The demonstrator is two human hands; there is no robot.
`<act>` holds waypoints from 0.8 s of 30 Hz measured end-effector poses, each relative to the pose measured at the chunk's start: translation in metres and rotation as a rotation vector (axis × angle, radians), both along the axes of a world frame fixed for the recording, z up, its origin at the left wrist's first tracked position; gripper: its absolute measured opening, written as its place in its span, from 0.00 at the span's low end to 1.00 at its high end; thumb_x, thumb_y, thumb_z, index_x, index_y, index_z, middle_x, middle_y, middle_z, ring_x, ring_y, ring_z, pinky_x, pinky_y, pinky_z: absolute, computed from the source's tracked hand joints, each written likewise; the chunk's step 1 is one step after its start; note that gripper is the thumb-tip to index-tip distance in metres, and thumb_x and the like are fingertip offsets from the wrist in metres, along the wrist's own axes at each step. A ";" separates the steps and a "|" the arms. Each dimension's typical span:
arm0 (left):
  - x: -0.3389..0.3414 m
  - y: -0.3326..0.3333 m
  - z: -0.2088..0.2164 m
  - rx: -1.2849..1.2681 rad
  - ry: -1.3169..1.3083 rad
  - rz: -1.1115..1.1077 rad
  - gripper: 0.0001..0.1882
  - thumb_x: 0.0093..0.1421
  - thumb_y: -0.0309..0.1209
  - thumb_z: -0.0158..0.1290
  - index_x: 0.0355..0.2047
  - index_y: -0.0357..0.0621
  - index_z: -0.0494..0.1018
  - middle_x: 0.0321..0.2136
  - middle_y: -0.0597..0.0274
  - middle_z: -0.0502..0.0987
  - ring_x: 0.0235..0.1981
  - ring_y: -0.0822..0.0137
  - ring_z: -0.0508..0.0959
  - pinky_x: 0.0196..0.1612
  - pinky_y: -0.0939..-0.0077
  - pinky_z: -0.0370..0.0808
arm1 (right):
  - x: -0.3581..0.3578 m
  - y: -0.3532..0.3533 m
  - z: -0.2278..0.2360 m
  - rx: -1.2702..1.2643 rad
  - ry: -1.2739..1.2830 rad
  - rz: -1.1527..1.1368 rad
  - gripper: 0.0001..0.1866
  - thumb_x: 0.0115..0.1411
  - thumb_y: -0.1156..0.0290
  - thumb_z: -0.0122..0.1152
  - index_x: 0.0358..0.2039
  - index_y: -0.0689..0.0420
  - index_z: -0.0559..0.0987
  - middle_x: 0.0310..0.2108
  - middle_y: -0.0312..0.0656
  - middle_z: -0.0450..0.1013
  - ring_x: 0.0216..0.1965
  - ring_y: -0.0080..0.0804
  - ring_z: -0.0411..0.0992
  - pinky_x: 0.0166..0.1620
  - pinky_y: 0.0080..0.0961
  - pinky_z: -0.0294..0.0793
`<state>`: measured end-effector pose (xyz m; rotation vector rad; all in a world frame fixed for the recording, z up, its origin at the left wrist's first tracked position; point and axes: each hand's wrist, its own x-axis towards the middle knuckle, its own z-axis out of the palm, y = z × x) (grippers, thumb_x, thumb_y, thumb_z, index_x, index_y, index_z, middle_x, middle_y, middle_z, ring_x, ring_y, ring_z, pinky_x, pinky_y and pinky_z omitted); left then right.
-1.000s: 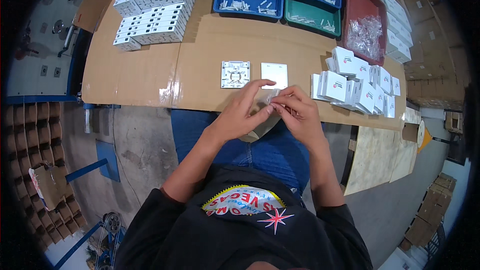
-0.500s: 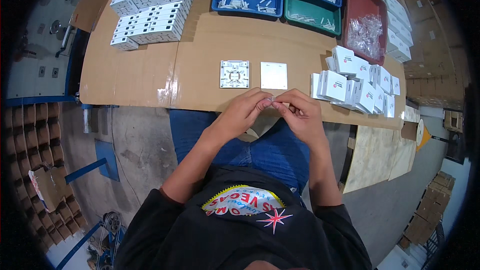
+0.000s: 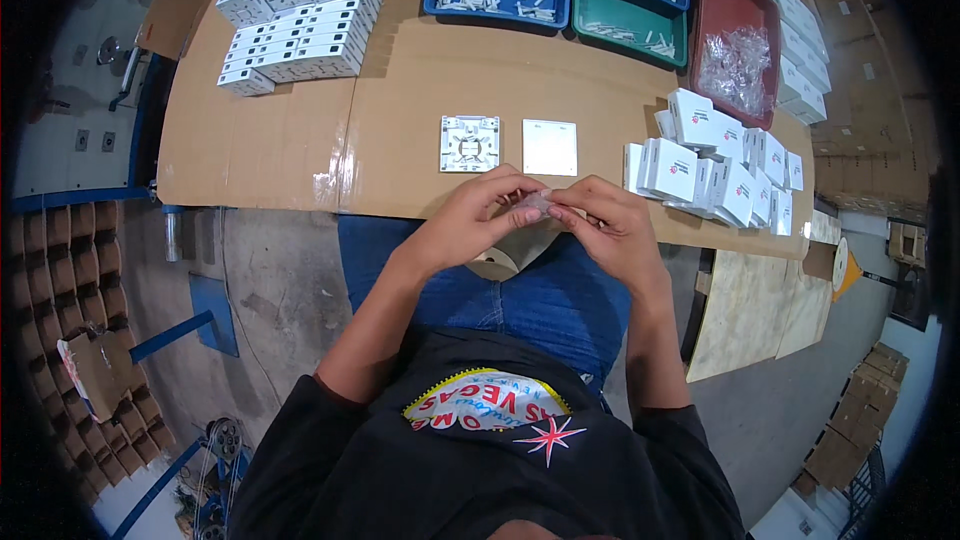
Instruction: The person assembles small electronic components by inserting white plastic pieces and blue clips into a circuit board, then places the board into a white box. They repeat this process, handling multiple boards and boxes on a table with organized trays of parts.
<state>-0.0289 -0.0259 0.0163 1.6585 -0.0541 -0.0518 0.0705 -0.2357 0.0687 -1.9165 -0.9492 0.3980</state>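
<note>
Over the table's near edge, my left hand (image 3: 478,217) and my right hand (image 3: 612,227) meet at the fingertips. Between them is a small clear plastic bag (image 3: 538,201), pinched from both sides; its contents, if any, are too small to make out. Just beyond my left fingers lies an open square white tray (image 3: 470,144) with a moulded inside. Beside it, to the right, a flat square white cover (image 3: 550,147) rests on the cardboard tabletop.
White boxes (image 3: 715,165) are heaped at right, in front of a red bin (image 3: 735,0) of clear bags. Blue (image 3: 497,22) and green (image 3: 632,48) bins of small white parts stand at the back. Stacked white units (image 3: 300,20) fill the far left.
The clear bag shows more between my fingers now. My left fingers have spread slightly, and my right hand has shifted a little to the right.
</note>
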 end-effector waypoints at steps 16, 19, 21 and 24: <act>0.005 0.008 -0.004 -0.134 0.077 0.101 0.18 0.63 0.32 0.66 0.51 0.36 0.81 0.42 0.61 0.85 0.45 0.71 0.82 0.53 0.73 0.77 | 0.005 0.010 0.002 0.109 0.155 0.063 0.11 0.61 0.81 0.68 0.45 0.60 0.86 0.42 0.39 0.80 0.40 0.27 0.80 0.42 0.24 0.79; 0.003 0.007 -0.006 -0.050 0.016 0.176 0.17 0.62 0.29 0.66 0.50 0.35 0.81 0.41 0.61 0.85 0.45 0.71 0.82 0.54 0.72 0.77 | 0.009 0.010 0.004 0.134 0.140 0.036 0.11 0.62 0.80 0.68 0.46 0.60 0.86 0.43 0.39 0.80 0.39 0.25 0.78 0.39 0.22 0.77; 0.000 0.009 -0.010 -0.005 -0.003 0.235 0.17 0.62 0.28 0.66 0.50 0.35 0.81 0.41 0.60 0.85 0.45 0.70 0.82 0.54 0.72 0.77 | 0.018 0.011 0.013 0.023 0.048 -0.017 0.11 0.62 0.79 0.68 0.45 0.60 0.86 0.42 0.39 0.80 0.37 0.25 0.77 0.37 0.21 0.75; 0.000 0.015 -0.022 0.079 -0.084 0.358 0.16 0.62 0.26 0.65 0.49 0.35 0.80 0.43 0.58 0.84 0.46 0.67 0.82 0.54 0.71 0.76 | 0.056 0.009 0.022 -0.099 -0.105 -0.165 0.10 0.63 0.74 0.68 0.45 0.58 0.86 0.39 0.41 0.81 0.35 0.25 0.78 0.35 0.21 0.74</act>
